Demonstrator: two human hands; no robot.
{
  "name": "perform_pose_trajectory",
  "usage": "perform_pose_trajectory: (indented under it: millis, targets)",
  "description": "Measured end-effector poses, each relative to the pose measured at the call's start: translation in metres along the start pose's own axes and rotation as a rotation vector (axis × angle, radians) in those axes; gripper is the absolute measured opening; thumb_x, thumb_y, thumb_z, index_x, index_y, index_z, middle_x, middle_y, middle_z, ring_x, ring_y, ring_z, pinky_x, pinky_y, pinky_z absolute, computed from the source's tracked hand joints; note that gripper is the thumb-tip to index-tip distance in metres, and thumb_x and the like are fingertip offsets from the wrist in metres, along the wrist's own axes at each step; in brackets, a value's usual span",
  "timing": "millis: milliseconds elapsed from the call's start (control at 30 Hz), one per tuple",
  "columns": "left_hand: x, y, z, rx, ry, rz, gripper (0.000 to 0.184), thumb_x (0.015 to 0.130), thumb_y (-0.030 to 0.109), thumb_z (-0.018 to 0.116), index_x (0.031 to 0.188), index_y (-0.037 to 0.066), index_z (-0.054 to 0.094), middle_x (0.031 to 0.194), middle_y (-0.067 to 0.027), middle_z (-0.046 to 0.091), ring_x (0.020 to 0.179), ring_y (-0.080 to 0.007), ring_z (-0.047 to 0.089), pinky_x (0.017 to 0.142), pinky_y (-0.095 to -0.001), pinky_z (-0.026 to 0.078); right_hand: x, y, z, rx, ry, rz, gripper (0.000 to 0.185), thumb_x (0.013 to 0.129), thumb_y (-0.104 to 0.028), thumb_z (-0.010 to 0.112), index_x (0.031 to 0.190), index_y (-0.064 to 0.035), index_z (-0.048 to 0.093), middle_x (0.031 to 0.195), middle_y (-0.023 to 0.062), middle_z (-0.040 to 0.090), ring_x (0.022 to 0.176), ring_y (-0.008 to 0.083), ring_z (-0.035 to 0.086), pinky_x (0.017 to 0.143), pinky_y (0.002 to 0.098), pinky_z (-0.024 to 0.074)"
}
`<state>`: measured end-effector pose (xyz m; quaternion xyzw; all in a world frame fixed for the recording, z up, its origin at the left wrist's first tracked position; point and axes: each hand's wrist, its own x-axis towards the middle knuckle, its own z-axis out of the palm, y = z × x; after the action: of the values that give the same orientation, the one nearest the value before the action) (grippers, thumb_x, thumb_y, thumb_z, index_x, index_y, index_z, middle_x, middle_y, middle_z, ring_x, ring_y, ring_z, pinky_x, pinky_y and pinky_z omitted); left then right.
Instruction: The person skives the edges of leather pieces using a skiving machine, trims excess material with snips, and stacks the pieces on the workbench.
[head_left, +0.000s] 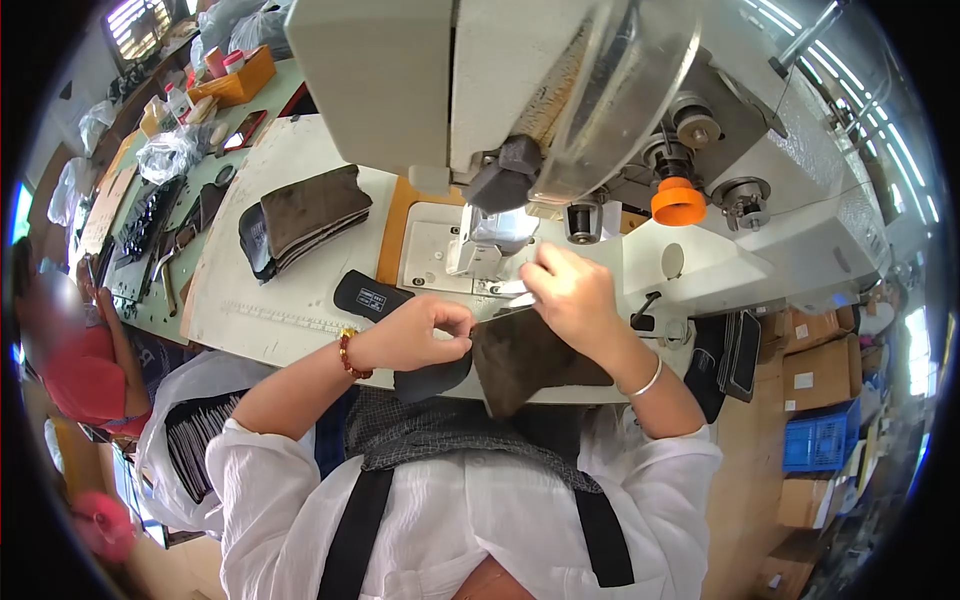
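My left hand point(437, 332) is closed in a pinch at the left edge of a dark brown leather-like piece point(535, 362); what its fingertips hold is hidden. Below that hand hangs a rounded dark grey piece point(436, 382). My right hand point(572, 298) has its fingers closed beside the sewing machine's needle area point(485, 262), over the top edge of the brown piece. A small pale sliver point(522, 300) shows at its fingertips, too small to name. Left of the needle plate point(425, 262) lies a dark piece with a printed label point(370, 296).
A stack of brown and dark pieces point(305, 220) lies on the pale table, behind a ruler point(290, 318). The machine head point(375, 80) overhangs the work. A plastic bag of dark pieces point(190, 440) stands lower left. Another person point(90, 350) sits at far left.
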<state>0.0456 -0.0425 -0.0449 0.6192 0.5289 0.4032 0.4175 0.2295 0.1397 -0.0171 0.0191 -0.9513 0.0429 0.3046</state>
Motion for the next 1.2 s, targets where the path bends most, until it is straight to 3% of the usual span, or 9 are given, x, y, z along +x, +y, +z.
perform_pose_trajectory:
  millis: [67,100,200,300,433,700,833,900,1200]
  targets:
    - [-0.004,-0.004,0.007,-0.060,0.043,-0.195,0.017,0.086,0.004,0.064,0.075,0.000,0.052,0.082,-0.0018,0.060,0.078,-0.0087,0.053,0.076,-0.0262,0.045,-0.016,-0.014,-0.007,-0.009,-0.080,0.292,0.020,0.075,-0.016,0.076,0.089,-0.0101,0.062,0.081,0.0069,0.062,0.072,0.0275,0.065,0.056,0.0384,0.0501]
    - [-0.006,-0.006,0.011,-0.100,0.072,-0.182,0.017,0.086,0.002,0.065,0.075,0.000,0.052,0.080,-0.0006,0.057,0.077,-0.0073,0.051,0.074,-0.0241,0.044,-0.018,-0.030,-0.016,0.097,-0.096,0.390,0.023,0.082,-0.019,0.075,0.099,-0.0100,0.063,0.087,0.0080,0.064,0.073,0.0270,0.067,0.058,0.0379,0.0506]
    - [-0.014,-0.010,0.026,-0.131,0.186,-0.105,0.017,0.085,0.001,0.066,0.075,0.000,0.052,0.081,-0.0012,0.057,0.079,-0.0085,0.052,0.075,-0.0251,0.044,-0.033,-0.069,-0.019,0.316,-0.072,0.460,0.028,0.087,-0.022,0.073,0.109,-0.0095,0.060,0.088,0.0081,0.065,0.074,0.0261,0.067,0.060,0.0369,0.0510]
    - [-0.018,-0.009,0.030,-0.135,0.212,-0.083,0.017,0.084,0.001,0.068,0.076,0.000,0.053,0.084,-0.0028,0.059,0.082,-0.0096,0.052,0.077,-0.0255,0.044,-0.044,-0.089,0.002,0.286,-0.015,0.393,0.034,0.086,-0.019,0.074,0.116,-0.0100,0.060,0.081,0.0037,0.060,0.072,0.0229,0.063,0.059,0.0344,0.0488]
    - [-0.021,-0.006,0.032,-0.165,0.236,-0.068,0.015,0.084,0.002,0.068,0.077,-0.002,0.055,0.081,-0.0021,0.060,0.079,-0.0095,0.054,0.077,-0.0259,0.047,-0.048,-0.096,0.009,0.173,0.055,0.420,0.034,0.081,-0.014,0.077,0.112,-0.0079,0.066,0.080,0.0035,0.063,0.068,0.0215,0.062,0.057,0.0342,0.0479]
    - [-0.025,-0.005,0.032,-0.080,0.280,-0.033,0.013,0.081,0.001,0.068,0.078,0.000,0.056,0.085,-0.0041,0.062,0.083,-0.0124,0.058,0.081,-0.0272,0.047,-0.047,-0.100,0.016,0.062,0.083,0.369,0.027,0.076,-0.023,0.079,0.100,-0.0131,0.071,0.070,-0.0011,0.051,0.064,0.0152,0.056,0.055,0.0313,0.0446]
    - [-0.026,-0.003,0.032,-0.068,0.261,-0.034,0.015,0.081,-0.001,0.068,0.078,0.001,0.054,0.088,-0.0040,0.059,0.084,-0.0125,0.053,0.080,-0.0266,0.044,-0.047,-0.099,0.017,0.049,0.076,0.361,0.025,0.076,-0.023,0.079,0.099,-0.0142,0.071,0.069,-0.0017,0.049,0.063,0.0148,0.055,0.054,0.0313,0.0437]
    - [-0.025,-0.002,0.033,-0.025,0.286,-0.012,0.014,0.079,-0.001,0.069,0.077,0.000,0.055,0.084,-0.0060,0.062,0.081,-0.0154,0.060,0.079,-0.0284,0.048,-0.047,-0.100,0.018,0.039,0.080,0.362,0.024,0.076,-0.024,0.079,0.097,-0.0147,0.071,0.068,-0.0019,0.048,0.062,0.0146,0.054,0.053,0.0310,0.0429]
    - [-0.026,-0.001,0.034,0.026,0.308,0.006,0.015,0.078,-0.003,0.069,0.076,0.000,0.055,0.084,-0.0074,0.063,0.080,-0.0172,0.060,0.077,-0.0287,0.048,-0.048,-0.100,0.012,0.039,0.105,0.378,0.025,0.076,-0.024,0.079,0.098,-0.0147,0.071,0.068,-0.0018,0.048,0.062,0.0142,0.054,0.052,0.0308,0.0422]
